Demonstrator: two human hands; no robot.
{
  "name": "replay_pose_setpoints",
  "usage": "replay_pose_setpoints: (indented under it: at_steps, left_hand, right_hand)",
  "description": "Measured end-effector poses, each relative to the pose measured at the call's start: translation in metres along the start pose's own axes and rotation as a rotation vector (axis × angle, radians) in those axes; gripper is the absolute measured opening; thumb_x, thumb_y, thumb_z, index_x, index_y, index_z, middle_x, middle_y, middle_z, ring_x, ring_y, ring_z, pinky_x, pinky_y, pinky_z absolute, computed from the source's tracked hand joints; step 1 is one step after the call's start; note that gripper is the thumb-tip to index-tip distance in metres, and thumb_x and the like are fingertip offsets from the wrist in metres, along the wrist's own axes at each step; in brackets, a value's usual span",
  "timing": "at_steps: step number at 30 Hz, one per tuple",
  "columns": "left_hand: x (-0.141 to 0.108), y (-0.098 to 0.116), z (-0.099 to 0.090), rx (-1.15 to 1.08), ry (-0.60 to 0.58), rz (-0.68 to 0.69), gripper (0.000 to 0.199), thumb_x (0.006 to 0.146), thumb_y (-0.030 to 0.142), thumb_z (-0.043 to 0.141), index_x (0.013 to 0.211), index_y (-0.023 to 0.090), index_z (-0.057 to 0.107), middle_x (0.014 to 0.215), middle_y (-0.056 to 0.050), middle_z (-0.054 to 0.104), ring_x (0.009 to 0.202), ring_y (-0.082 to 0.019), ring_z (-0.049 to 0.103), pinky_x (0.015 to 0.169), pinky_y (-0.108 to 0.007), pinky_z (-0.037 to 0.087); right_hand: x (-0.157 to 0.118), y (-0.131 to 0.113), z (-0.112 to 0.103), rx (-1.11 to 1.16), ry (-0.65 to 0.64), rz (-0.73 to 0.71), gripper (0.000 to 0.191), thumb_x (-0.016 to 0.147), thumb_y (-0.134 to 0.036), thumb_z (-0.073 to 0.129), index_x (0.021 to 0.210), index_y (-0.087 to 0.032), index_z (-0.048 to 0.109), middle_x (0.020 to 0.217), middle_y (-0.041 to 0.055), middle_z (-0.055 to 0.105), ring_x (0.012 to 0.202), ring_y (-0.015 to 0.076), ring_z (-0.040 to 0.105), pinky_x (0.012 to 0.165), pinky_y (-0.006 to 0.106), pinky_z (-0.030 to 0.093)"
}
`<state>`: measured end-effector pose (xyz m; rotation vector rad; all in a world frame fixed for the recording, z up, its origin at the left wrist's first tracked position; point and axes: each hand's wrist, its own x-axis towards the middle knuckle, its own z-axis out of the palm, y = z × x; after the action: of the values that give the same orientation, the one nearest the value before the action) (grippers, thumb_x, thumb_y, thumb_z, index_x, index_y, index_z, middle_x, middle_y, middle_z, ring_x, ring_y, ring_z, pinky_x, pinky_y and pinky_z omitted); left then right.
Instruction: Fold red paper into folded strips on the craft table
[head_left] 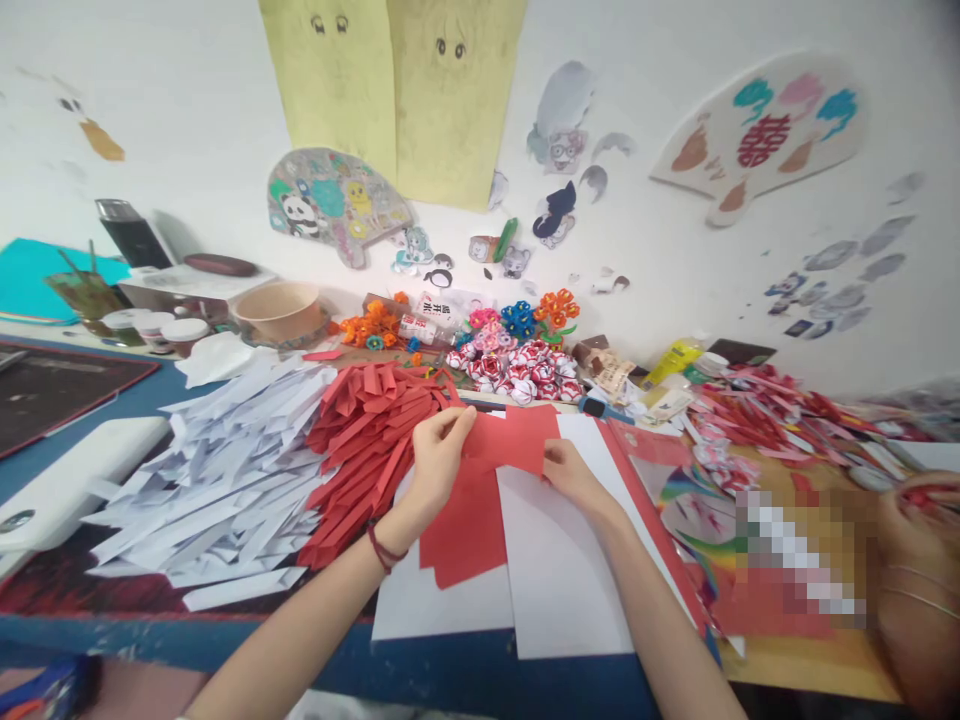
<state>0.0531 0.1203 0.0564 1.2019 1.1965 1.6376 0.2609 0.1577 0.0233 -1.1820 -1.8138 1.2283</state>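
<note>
Between my two hands is a small sheet of red paper [517, 438], held up over the table. My left hand [441, 448] pinches its left end, thumb and fingers pressed together. At the lower right corner my right hand [571, 470] grips the same sheet with closed fingers. Beneath it lie more red paper pieces [463, 525] on top of white paper sheets [566, 580]. Left of my left hand is a heap of folded red paper strips [360, 430], and beside that a larger heap of folded white paper strips [225, 480].
Folded paper flowers [517, 365] stand along the wall. A white power bank-like device [82, 480] lies at the left, near a round tan bowl [277, 308]. At the right, another person's hand [922, 530] is beside a pile of pink and red strips [780, 410].
</note>
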Motion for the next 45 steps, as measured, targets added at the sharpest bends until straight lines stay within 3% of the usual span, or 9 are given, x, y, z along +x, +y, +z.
replay_pose_setpoints:
  at_steps: [4,6,9,13,25,29,33,39,45]
  left_hand:
    - [-0.003,-0.010,0.007,-0.105,-0.095,-0.147,0.039,0.080,0.046,0.058,0.059,0.013,0.053,0.054,0.003,0.038,0.050,-0.007,0.033,0.046,-0.019,0.026]
    - [-0.005,-0.014,0.009,-0.128,-0.155,-0.182,0.040,0.080,0.045,0.058,0.058,0.013,0.053,0.052,0.003,0.041,0.048,-0.006,0.035,0.045,-0.019,0.027]
    - [-0.007,-0.016,0.011,-0.174,-0.223,-0.241,0.034,0.078,0.044,0.061,0.070,0.011,0.063,0.057,0.001,0.052,0.047,-0.007,0.042,0.045,-0.020,0.033]
    - [-0.007,-0.018,0.013,-0.215,-0.226,-0.248,0.031,0.075,0.039,0.066,0.089,0.011,0.067,0.061,-0.001,0.059,0.047,-0.008,0.049,0.046,-0.021,0.038]
    - [-0.006,-0.019,0.012,-0.243,-0.249,-0.293,0.025,0.076,0.034,0.065,0.087,0.012,0.065,0.059,-0.001,0.062,0.048,-0.010,0.056,0.047,-0.021,0.040]
    - [-0.007,-0.022,0.013,-0.203,-0.335,-0.357,0.022,0.076,0.031,0.063,0.088,0.012,0.064,0.054,-0.001,0.060,0.045,-0.011,0.056,0.047,-0.020,0.040]
    - [-0.007,-0.026,0.015,-0.085,-0.422,-0.350,0.016,0.077,0.024,0.058,0.087,0.013,0.063,0.056,0.000,0.061,0.046,-0.011,0.057,0.048,-0.020,0.042]
    - [-0.013,-0.017,0.011,0.386,-0.517,-0.076,0.015,0.081,0.021,0.052,0.089,0.018,0.064,0.076,-0.003,0.069,0.064,-0.014,0.063,0.059,-0.022,0.045]
    - [-0.021,-0.002,0.011,0.651,-0.386,0.167,0.027,0.090,0.037,0.045,0.111,0.023,0.054,0.105,-0.005,0.067,0.084,-0.018,0.063,0.069,-0.026,0.045]
  right_hand:
    - [-0.006,-0.015,0.011,0.119,0.003,-0.132,0.034,0.067,-0.034,0.076,0.094,-0.017,0.064,0.066,-0.0008,0.057,0.055,0.0111,0.047,0.050,0.023,0.038]
    - [-0.009,-0.023,0.015,0.206,-0.044,-0.167,0.062,0.068,-0.040,0.077,0.122,-0.021,0.054,0.076,0.0012,0.059,0.061,0.0130,0.049,0.054,0.025,0.041]
    - [-0.010,-0.025,0.017,0.313,-0.061,-0.179,0.076,0.072,-0.049,0.073,0.136,-0.024,0.041,0.070,-0.0010,0.055,0.059,0.0132,0.047,0.052,0.025,0.039]
    - [-0.006,-0.016,0.014,0.383,-0.001,-0.219,0.074,0.071,-0.055,0.071,0.133,-0.021,0.047,0.062,-0.0030,0.051,0.051,0.0116,0.044,0.048,0.025,0.034]
    - [-0.005,-0.011,0.007,0.445,0.011,-0.210,0.080,0.069,-0.066,0.066,0.129,-0.014,0.051,0.060,0.0004,0.058,0.050,0.0140,0.050,0.047,0.026,0.034]
    - [-0.004,-0.008,0.005,0.472,0.034,-0.198,0.058,0.070,-0.065,0.066,0.098,-0.015,0.064,0.062,0.0022,0.060,0.050,0.0136,0.051,0.048,0.027,0.038]
    - [-0.005,-0.012,0.007,0.462,0.069,-0.139,0.028,0.080,-0.044,0.067,0.079,-0.016,0.063,0.060,0.0014,0.060,0.050,0.0133,0.053,0.049,0.026,0.039]
    - [-0.005,-0.017,0.009,0.453,0.194,-0.016,0.023,0.080,-0.039,0.062,0.083,-0.017,0.069,0.067,0.0026,0.066,0.056,0.0141,0.057,0.053,0.025,0.044]
    - [-0.003,-0.008,0.009,0.217,0.225,-0.031,0.025,0.072,-0.037,0.067,0.085,-0.015,0.071,0.075,0.0062,0.071,0.062,0.0192,0.060,0.054,0.027,0.046]
